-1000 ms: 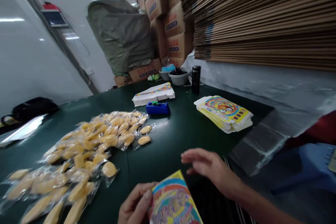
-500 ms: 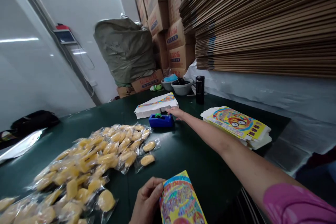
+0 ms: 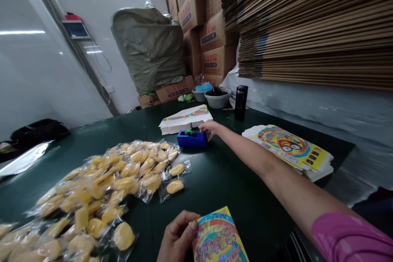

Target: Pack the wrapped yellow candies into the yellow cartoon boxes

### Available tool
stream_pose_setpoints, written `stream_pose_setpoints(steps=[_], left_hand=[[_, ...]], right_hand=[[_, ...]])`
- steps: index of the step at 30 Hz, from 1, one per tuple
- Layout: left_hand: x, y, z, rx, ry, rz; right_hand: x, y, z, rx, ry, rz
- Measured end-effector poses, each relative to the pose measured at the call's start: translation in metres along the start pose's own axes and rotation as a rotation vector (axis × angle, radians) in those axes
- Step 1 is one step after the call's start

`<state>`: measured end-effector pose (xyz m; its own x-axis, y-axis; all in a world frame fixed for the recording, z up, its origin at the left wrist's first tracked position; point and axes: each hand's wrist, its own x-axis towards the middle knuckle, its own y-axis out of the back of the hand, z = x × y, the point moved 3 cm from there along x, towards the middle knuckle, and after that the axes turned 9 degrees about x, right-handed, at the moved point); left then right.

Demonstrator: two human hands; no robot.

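Observation:
My left hand (image 3: 178, 235) pinches the upper left edge of a colourful printed carton (image 3: 219, 237), at the bottom of the view. My right hand (image 3: 209, 128) is stretched far out, its bent fingers at the right end of a blue tape dispenser (image 3: 192, 139). Whatever those fingertips hold is too small to make out. A green roll (image 3: 188, 132) sits in the dispenser. Just behind it lies a stack of flat white printed cartons (image 3: 175, 120). To the left spreads a large heap of yellow pieces in clear wrappers (image 3: 123, 180).
More flat yellow cartons (image 3: 288, 147) lie beyond my right forearm. A black bottle (image 3: 241, 103) and grey bowls (image 3: 217, 99) stand at the back of the dark green table (image 3: 147, 225). Flattened cardboard (image 3: 313, 32) is piled at the right; a black bag (image 3: 39, 133) lies far left.
The view has shifted slightly. My right hand's fingers have moved a little at the dispenser's right end and curl down more. My left hand still holds the carton, now slightly lower in view.

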<state>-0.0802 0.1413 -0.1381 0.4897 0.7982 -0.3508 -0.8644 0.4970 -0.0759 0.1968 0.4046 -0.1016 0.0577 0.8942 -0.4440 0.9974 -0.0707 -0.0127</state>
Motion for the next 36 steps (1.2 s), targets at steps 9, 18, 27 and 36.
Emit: stream_pose_setpoints(steps=[9,18,27,36], left_hand=[[-0.002,-0.003,-0.003,-0.024,0.014,0.124],[-0.009,-0.009,0.029,-0.112,0.046,0.218],[-0.075,-0.012,0.112,0.509,-0.856,0.658],[-0.077,-0.047,0.076,0.765,-0.993,0.728]], right_hand=[[-0.042,0.013,0.044,0.241,0.164,-0.032],[-0.047,0.003,0.055,0.123,0.038,0.186],[-0.140,-0.013,0.039,0.362,0.190,0.181],[-0.356,-0.055,0.087,0.829,0.500,-0.337]])
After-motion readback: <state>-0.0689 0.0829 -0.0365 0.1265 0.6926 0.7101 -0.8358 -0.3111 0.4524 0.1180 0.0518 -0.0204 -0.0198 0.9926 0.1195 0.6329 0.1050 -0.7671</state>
